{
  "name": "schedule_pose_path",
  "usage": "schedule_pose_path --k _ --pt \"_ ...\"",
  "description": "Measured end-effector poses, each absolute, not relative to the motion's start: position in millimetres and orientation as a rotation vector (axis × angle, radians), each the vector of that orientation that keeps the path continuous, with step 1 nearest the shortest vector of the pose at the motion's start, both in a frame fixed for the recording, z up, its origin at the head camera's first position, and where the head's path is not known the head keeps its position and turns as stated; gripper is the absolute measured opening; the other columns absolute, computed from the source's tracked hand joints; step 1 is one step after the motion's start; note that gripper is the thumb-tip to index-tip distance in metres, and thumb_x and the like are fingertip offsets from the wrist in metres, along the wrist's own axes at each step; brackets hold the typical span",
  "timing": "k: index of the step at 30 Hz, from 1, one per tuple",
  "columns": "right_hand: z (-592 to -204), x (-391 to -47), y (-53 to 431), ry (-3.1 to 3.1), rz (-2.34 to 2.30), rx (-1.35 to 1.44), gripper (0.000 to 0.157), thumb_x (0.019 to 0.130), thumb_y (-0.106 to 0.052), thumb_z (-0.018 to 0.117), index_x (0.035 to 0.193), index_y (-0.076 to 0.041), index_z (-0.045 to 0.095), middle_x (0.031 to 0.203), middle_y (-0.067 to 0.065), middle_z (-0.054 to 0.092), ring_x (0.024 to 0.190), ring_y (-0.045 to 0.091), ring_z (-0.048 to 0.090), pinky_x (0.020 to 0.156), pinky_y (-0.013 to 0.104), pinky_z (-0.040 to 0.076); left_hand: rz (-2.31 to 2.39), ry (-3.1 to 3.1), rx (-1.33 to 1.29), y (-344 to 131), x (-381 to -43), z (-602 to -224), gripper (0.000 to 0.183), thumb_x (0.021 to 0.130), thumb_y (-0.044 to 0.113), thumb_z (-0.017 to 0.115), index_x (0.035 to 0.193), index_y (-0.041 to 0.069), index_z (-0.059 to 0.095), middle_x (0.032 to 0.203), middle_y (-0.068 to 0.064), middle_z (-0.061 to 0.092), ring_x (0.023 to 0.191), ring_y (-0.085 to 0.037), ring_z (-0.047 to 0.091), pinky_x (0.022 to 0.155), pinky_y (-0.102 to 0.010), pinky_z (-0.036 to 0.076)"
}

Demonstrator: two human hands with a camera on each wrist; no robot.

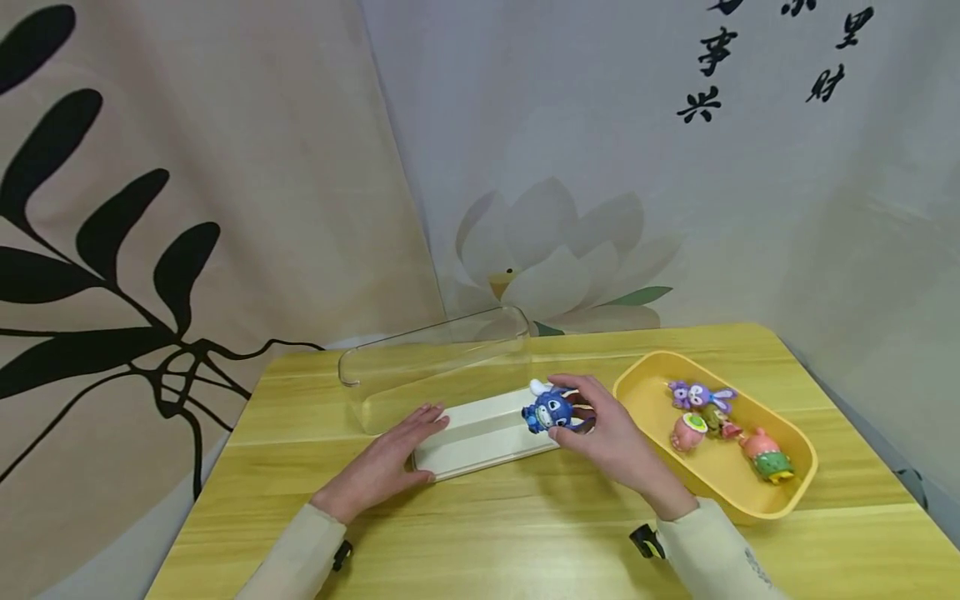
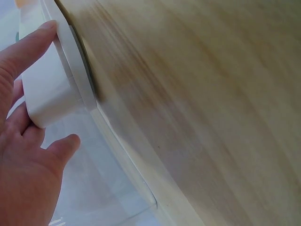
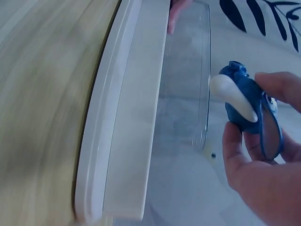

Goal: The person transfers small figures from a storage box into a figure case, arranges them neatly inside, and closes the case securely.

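A blue toy figurine (image 1: 550,408) with a white tuft and long ears is pinched between the thumb and fingers of my right hand (image 1: 611,437). It is held above the right end of a white stepped display base (image 1: 480,433); in the right wrist view the figurine (image 3: 247,101) is apart from the base (image 3: 134,113). My left hand (image 1: 386,467) holds the base's left end, with the thumb at its front side and the fingers at the back. In the left wrist view that thumb (image 2: 30,49) touches the white edge.
Behind the base stands a clear plastic cover (image 1: 442,358). To the right is a yellow tray (image 1: 645,375) with several small toy figurines, including a purple one (image 1: 699,395) and a pink and green one (image 1: 768,458). A printed curtain (image 1: 300,167) hangs behind the wooden table (image 1: 480,542).
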State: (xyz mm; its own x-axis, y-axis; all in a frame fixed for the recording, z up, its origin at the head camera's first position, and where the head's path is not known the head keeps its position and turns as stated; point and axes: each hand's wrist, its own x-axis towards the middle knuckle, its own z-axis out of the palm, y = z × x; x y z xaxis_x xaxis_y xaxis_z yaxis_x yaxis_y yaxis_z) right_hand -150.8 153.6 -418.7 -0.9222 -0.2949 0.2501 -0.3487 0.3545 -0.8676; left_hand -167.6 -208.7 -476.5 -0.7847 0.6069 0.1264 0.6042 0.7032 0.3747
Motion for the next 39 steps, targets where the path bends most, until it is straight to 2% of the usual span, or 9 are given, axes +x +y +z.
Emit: schedule_pose_path --k 7,13,19,24,29,33,39 --pt "-417 -154 124 -2.539 1.564 0.783 0.064 0.085 0.000 0.078 0.145 -0.015 0.058 0.129 0.004 0.062 0.110 0.022 0.062 0.093 0.031 0.060 0.642 2.883 1.000 -209 -169 -477 0.086 0.085 0.024 0.087 0.157 0.010 0.044 0.168 -0.006 0.031 0.155 -0.029 0.027 0.121 -0.051 0.033" --pt "-421 -157 99 -2.523 1.507 0.915 0.069 0.083 0.007 0.075 0.148 -0.006 0.054 0.131 0.009 0.063 0.109 0.022 0.066 0.095 0.034 0.060 0.667 2.883 0.989 -209 -169 -478 0.085 0.084 0.023 0.088 0.157 0.011 0.045 0.168 -0.007 0.032 0.155 -0.030 0.028 0.120 -0.052 0.035" --pt "-427 -159 82 -2.634 1.456 0.976 0.077 0.086 0.006 0.074 0.155 -0.012 0.045 0.143 0.009 0.060 0.120 0.023 0.064 0.103 0.041 0.056 0.688 2.885 0.997 -211 -169 -479 0.084 0.085 0.023 0.087 0.157 0.012 0.046 0.168 -0.006 0.033 0.154 -0.029 0.028 0.119 -0.053 0.036" --pt "-430 -161 72 -2.721 1.334 1.042 0.080 0.089 0.003 0.073 0.159 -0.015 0.039 0.146 0.008 0.059 0.128 0.025 0.058 0.108 0.047 0.051 0.723 2.884 1.007 -210 -169 -480 0.084 0.084 0.020 0.088 0.156 0.011 0.047 0.167 -0.005 0.035 0.154 -0.030 0.030 0.119 -0.054 0.037" --pt "-434 -165 63 -2.740 1.181 1.150 0.075 0.090 0.002 0.074 0.156 -0.013 0.043 0.144 0.006 0.060 0.128 0.022 0.057 0.109 0.043 0.050 0.756 2.885 0.958 -208 -169 -479 0.085 0.082 0.018 0.090 0.156 0.012 0.047 0.166 -0.005 0.036 0.153 -0.030 0.032 0.117 -0.053 0.040" --pt "-439 -168 58 -2.735 1.091 1.221 0.077 0.090 0.004 0.074 0.157 -0.014 0.042 0.140 0.004 0.062 0.127 0.020 0.057 0.109 0.041 0.050 0.783 2.870 0.898 -207 -169 -479 0.087 0.081 0.017 0.090 0.156 0.012 0.046 0.165 -0.009 0.037 0.153 -0.031 0.033 0.116 -0.053 0.042" --pt "-445 -172 52 -2.754 0.984 1.236 0.080 0.089 0.004 0.076 0.159 -0.013 0.041 0.143 0.005 0.061 0.132 0.022 0.056 0.114 0.041 0.047 0.797 2.853 0.882 -206 -171 -479 0.089 0.081 0.016 0.090 0.156 0.010 0.044 0.165 -0.012 0.037 0.153 -0.032 0.032 0.117 -0.052 0.040"
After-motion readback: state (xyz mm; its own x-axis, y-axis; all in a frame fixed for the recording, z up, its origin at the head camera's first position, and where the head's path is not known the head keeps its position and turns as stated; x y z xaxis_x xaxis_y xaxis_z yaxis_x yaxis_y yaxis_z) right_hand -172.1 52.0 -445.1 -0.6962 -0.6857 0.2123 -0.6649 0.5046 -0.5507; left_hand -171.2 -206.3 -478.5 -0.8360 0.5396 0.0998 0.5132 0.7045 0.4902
